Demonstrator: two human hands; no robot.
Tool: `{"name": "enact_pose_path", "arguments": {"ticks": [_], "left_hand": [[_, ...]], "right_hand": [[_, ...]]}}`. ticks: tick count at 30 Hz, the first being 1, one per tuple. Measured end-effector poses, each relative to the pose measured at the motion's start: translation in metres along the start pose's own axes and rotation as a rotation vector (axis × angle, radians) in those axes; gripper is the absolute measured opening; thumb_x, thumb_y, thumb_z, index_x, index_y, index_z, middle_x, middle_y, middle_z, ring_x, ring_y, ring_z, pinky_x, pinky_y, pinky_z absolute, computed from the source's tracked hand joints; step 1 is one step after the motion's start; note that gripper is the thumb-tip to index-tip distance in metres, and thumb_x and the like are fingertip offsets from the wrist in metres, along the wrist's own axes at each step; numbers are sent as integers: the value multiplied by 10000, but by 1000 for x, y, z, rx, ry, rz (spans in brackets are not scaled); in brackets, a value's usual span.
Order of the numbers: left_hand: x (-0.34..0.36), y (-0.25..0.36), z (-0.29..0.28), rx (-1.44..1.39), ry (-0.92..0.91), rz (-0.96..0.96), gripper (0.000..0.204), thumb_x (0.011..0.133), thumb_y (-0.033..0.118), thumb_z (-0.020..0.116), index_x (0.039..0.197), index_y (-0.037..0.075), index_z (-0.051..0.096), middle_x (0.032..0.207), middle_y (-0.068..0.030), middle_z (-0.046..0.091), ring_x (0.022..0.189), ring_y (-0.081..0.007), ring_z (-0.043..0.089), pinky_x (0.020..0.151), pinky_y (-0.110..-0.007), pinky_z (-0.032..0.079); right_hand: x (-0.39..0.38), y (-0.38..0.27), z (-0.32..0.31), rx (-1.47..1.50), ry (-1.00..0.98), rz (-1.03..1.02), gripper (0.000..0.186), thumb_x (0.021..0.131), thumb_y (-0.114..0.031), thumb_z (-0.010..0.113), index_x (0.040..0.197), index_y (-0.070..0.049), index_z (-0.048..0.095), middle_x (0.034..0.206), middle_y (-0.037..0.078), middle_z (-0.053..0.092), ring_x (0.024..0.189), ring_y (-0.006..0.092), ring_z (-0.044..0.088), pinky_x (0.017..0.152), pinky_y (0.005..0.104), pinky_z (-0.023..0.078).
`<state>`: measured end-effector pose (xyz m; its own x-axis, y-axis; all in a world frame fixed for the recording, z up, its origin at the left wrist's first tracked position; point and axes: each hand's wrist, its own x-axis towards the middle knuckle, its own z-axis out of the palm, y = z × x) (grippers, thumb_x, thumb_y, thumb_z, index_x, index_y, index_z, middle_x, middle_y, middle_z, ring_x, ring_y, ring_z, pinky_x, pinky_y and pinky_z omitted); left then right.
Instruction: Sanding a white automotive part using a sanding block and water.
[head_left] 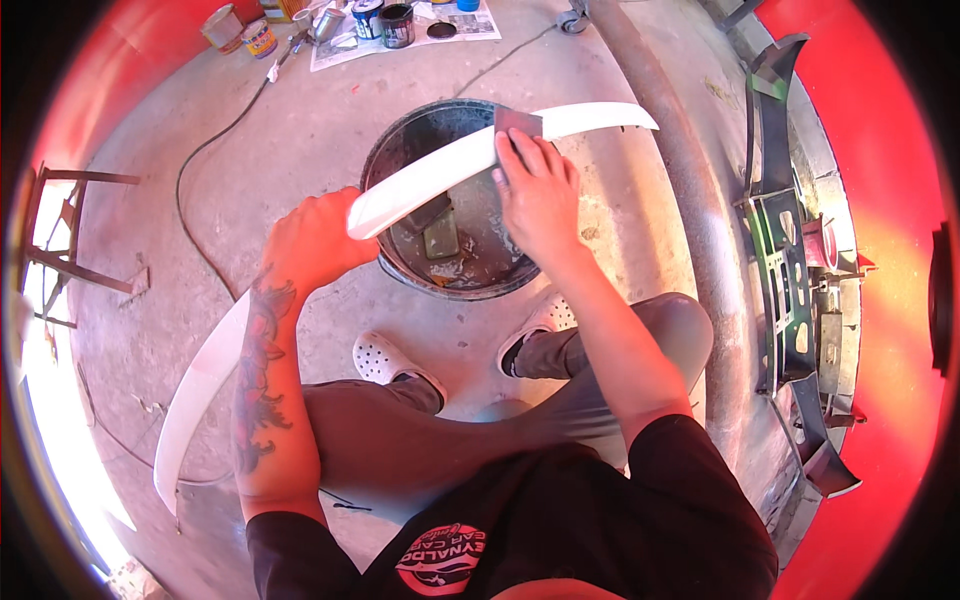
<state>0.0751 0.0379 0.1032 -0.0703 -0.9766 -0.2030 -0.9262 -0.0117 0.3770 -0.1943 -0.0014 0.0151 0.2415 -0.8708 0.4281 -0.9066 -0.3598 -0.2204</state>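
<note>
A long, curved white strip (pixel 425 190), like a car spoiler, slants from the lower left up to the upper right over a black bucket (pixel 458 294). My left hand (pixel 318 240) is closed around it near the middle, and my left forearm hides part of its length. My right hand (pixel 540 195) presses a small dark grey sheet (pixel 518 121), which looks like sandpaper, onto the strip's upper part. The sheet is folded over the strip's edge, with my fingers lying on it. Inside the bucket, a greenish block (pixel 440 236) lies in murky water.
Paint cans (pixel 397 27) stand on newspaper (pixel 470 25) at the far side. A dark cable (pixel 180 180) runs along the concrete floor. On the left is a brown metal stand (pixel 75 262). A black bumper-like part (pixel 775 240) leans along the right, beside a red surface.
</note>
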Motion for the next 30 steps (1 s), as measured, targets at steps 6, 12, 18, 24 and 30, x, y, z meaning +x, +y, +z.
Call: {"name": "enact_pose_path", "arguments": {"ticks": [6, 12, 18, 24, 30], "left_hand": [[-1, 6, 4, 11, -42, -33, 348, 720, 231, 691, 1024, 63, 702, 919, -196, 723, 904, -389, 697, 805, -452, 543], [-2, 4, 0, -39, -59, -29, 407, 724, 292, 715, 1080, 94, 710, 971, -182, 744, 942, -377, 711, 831, -467, 563], [-5, -1, 2, -21, -44, -28, 364, 715, 234, 692, 1032, 55, 701, 905, -199, 721, 890, -387, 699, 789, -451, 542], [-5, 6, -1, -73, -36, -25, 364, 722, 243, 692, 1034, 56, 701, 913, -197, 724, 893, -386, 701, 791, -452, 543], [-1, 3, 5, -74, -60, -30, 364, 723, 245, 695, 1030, 49, 704, 916, -200, 724, 892, -379, 704, 795, -448, 540]], "right_hand": [[-28, -85, 1, 261, -28, -347, 606, 818, -181, 679, 1415, -155, 575, 1472, 41, 551, 1388, 292, 476, 1168, 545, 312], [7, 9, 10, 41, 43, -156, 587, 823, -85, 611, 1405, -155, 581, 1445, 36, 581, 1365, 269, 496, 1152, 500, 308], [-16, -60, 0, 194, 5, -307, 634, 791, -62, 633, 1419, -143, 582, 1452, 40, 579, 1337, 275, 531, 1166, 516, 311], [21, 34, 12, -72, 24, -106, 642, 807, -43, 614, 1438, -137, 542, 1488, 42, 543, 1380, 266, 485, 1155, 522, 321], [-10, -49, 4, 113, -79, -194, 672, 816, -21, 597, 1477, -86, 495, 1532, 107, 488, 1410, 317, 456, 1169, 553, 317]]}}
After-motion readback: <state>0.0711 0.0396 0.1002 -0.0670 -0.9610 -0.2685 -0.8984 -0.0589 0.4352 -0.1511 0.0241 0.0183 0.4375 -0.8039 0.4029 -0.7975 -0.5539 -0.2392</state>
